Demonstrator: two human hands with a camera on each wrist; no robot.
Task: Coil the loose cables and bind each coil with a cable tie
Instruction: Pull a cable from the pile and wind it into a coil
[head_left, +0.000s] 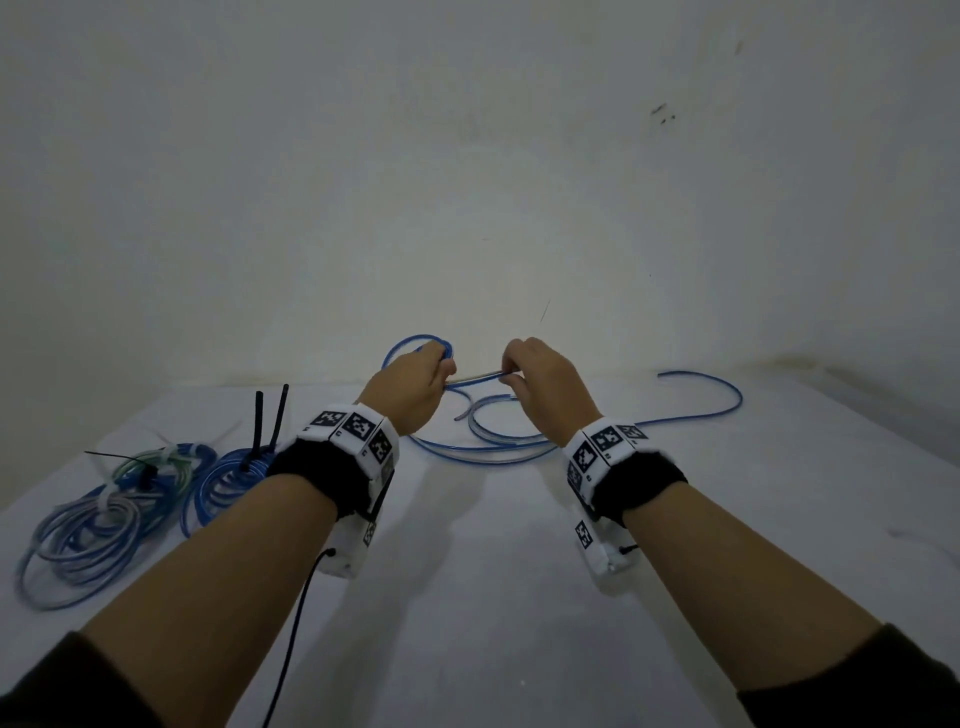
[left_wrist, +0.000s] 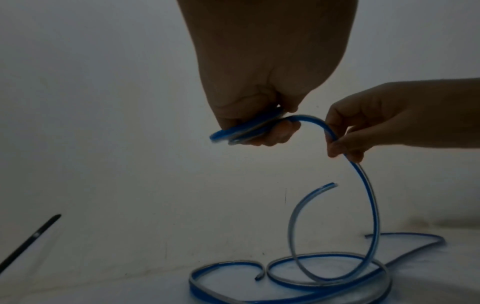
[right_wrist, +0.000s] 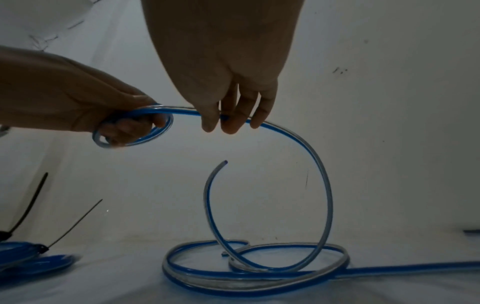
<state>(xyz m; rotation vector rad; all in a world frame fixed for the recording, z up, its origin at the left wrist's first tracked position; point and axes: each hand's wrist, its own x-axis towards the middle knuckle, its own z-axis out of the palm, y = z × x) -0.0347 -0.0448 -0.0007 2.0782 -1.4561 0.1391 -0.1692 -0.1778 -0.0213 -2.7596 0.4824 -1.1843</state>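
A loose blue and clear cable sprawls over the far middle of the white table. My left hand is raised above it and grips a small loop of that cable wound around its fingers. My right hand pinches the same cable a short way along, and the strand between the hands is nearly straight. From the right hand's fingertips the cable arcs down to loose turns lying on the table. A free cable end sticks up among them.
Bound blue coils lie at the table's left side, with white ties and black cable ties sticking up from them. A plain wall rises just behind the table's far edge. The front of the table is bare white cloth.
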